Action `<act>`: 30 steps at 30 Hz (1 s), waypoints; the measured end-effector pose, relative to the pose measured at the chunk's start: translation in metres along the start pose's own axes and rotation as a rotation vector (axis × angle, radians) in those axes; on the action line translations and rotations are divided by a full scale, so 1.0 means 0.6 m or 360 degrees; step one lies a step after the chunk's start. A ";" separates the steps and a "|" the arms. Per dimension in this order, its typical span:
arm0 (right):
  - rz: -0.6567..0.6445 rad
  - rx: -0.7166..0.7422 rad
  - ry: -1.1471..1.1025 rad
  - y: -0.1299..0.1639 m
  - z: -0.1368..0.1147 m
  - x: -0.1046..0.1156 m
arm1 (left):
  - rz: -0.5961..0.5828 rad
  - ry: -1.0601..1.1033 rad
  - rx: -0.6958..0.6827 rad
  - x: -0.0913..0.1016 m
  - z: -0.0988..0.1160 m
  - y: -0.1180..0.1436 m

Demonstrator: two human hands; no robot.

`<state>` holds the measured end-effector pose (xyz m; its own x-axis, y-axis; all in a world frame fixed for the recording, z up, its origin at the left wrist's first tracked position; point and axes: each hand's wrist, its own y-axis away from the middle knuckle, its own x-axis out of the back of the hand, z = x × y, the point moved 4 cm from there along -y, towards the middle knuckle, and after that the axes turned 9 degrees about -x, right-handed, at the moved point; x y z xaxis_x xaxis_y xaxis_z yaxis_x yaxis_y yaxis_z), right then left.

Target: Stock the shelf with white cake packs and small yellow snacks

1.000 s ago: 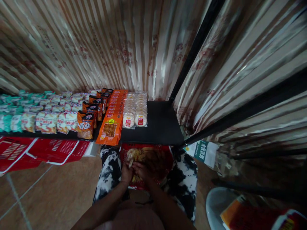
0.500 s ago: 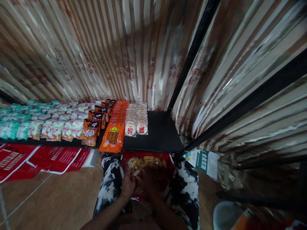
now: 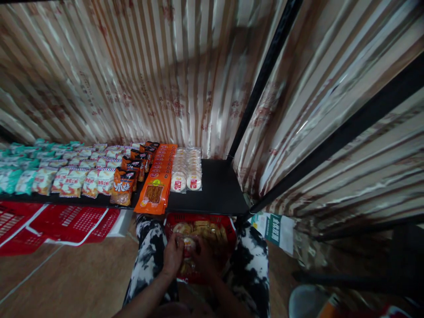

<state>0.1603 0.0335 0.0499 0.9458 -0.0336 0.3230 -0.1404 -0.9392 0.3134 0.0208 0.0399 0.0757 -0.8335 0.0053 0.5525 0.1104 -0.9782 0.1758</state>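
A red basket [image 3: 228, 223] full of wrapped snack packs rests between my knees, just under the front edge of a black shelf [image 3: 218, 190]. My left hand [image 3: 172, 258] and my right hand [image 3: 204, 261] are both down in the basket, fingers curled around a small round snack pack [image 3: 188, 242] held between them. Two rows of matching round white packs [image 3: 188, 170] lie on the shelf, right of a row of orange packs [image 3: 158, 180].
Further left, the shelf holds dark orange bags [image 3: 123, 186] and rows of pale and green packs [image 3: 49, 170]. Flat red baskets [image 3: 66, 218] lie on the floor at left. A striped curtain [image 3: 165, 75] backs the shelf. Black frame bars [image 3: 265, 75] rise on the right.
My view tilted upward, so the shelf and the basket sit lower in the picture. Both hands stayed in the basket and gathered a round pack between them.
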 end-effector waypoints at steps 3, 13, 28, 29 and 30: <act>-0.0122 -0.0026 -0.0025 0.000 -0.004 0.000 | 0.0008 0.0010 0.0017 0.003 0.003 -0.001; -0.0038 -0.0194 -0.0066 -0.009 -0.011 0.025 | -0.0028 0.0183 0.0065 -0.008 0.000 0.003; -0.0082 -0.0178 -0.0042 -0.007 -0.025 0.025 | 0.0100 0.0179 -0.0014 0.000 0.000 0.000; -0.0095 -0.0176 -0.0042 -0.006 -0.025 0.024 | 0.0094 0.0180 0.0004 0.001 0.000 -0.001; -0.0102 -0.0172 -0.0040 -0.006 -0.026 0.024 | 0.0084 0.0184 0.0012 0.002 0.001 -0.001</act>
<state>0.1698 0.0418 0.0671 0.9607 0.0155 0.2770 -0.1087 -0.8975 0.4273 0.0202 0.0408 0.0765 -0.8831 -0.0706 0.4638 0.1596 -0.9749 0.1554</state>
